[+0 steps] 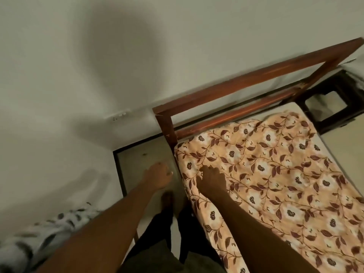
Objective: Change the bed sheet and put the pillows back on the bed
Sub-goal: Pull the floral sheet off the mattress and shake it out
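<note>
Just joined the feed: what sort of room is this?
Most likely a bedroom: a wooden bed frame against a plain wall, a mattress under a floral sheet, and a dark side table beyond.

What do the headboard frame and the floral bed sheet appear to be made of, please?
The headboard frame looks like solid wood with a reddish-brown stain and a slight sheen; small pale chips show near its joints. The floral bed sheet looks like soft woven fabric, perhaps cotton or a blend: matte, printed, and creased into shallow folds.
</note>
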